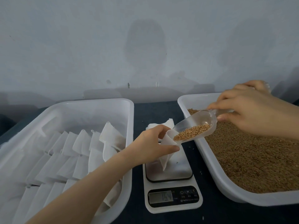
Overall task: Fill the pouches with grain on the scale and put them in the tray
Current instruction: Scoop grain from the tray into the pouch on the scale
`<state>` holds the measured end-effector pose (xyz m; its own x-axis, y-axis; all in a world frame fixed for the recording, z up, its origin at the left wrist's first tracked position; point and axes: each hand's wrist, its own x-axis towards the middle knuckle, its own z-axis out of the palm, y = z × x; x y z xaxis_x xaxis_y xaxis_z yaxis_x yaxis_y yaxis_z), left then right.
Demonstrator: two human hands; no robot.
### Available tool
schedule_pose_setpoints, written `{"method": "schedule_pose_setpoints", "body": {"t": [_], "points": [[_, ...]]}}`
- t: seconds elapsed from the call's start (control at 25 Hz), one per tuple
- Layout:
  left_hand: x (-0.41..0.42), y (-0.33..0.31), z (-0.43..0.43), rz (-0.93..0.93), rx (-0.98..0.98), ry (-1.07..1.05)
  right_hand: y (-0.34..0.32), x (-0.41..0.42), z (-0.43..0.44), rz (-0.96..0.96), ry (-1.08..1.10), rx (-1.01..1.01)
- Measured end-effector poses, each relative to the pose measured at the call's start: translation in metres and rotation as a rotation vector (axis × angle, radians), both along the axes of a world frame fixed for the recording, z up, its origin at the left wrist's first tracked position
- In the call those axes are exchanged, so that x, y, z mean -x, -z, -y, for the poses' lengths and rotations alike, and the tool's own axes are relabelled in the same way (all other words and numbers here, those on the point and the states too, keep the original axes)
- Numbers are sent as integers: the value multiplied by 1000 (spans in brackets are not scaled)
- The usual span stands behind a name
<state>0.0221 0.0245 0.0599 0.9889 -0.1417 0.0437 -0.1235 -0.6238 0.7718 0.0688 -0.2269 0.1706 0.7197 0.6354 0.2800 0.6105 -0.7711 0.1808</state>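
Note:
My left hand [152,143] holds a white pouch [167,152] open by its mouth, its lower tip resting on the steel platform of the scale [171,188]. A clear plastic scoop [194,126] carrying brown grain is gripped by its handle in my right hand [249,110]. The scoop tilts down with its lip at the pouch's mouth. The white tray [90,104] on the left holds several rows of white pouches [68,159].
A white tray [233,189] full of brown grain stands on the right. A small stack of empty pouches [161,125] lies behind the scale on the dark table. A few loose grains lie on the table. A pale wall rises close behind.

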Motion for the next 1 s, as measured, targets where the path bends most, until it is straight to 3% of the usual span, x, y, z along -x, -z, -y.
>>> {"method": "schedule_pose_setpoints", "body": {"t": [0.24, 0.72, 1.0], "points": [[0, -1, 1, 12, -4, -7, -10, 3, -17, 73, -63, 91], [1, -3, 0, 13, -7, -42, -10, 24, -40, 512, -272, 148], [0, -2, -2, 4, 14, -34, -8, 21, -30, 529, -255, 90]]}}
